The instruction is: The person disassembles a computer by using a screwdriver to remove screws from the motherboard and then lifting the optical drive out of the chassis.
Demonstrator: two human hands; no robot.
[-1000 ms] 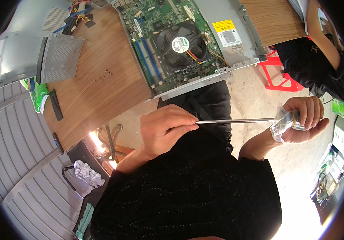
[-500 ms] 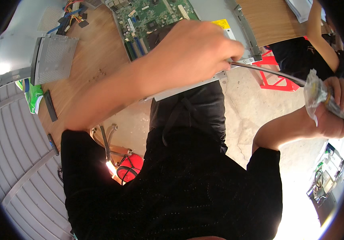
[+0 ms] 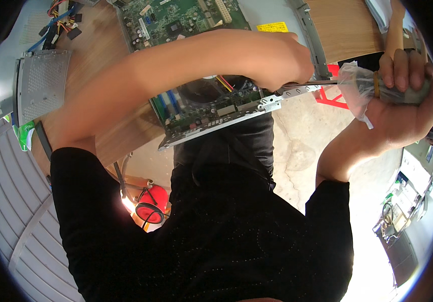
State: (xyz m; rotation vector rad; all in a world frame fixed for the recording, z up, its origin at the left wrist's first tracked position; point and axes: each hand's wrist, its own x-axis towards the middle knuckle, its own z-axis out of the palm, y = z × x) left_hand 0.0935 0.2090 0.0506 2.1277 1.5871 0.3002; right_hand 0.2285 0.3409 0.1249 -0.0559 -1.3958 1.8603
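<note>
Left hand point(image 3: 289, 63) stretches rightward, its grip unclear; right hand point(image 3: 408, 85) clasps the plastic-wrapped screwdriver point(image 3: 361, 86) — shaft pointing left, nearly level.

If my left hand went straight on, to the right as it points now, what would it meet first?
Probably the right side edge of the open computer case, just beyond the left hand. Depth is unclear, so it might pass above that edge.
</note>
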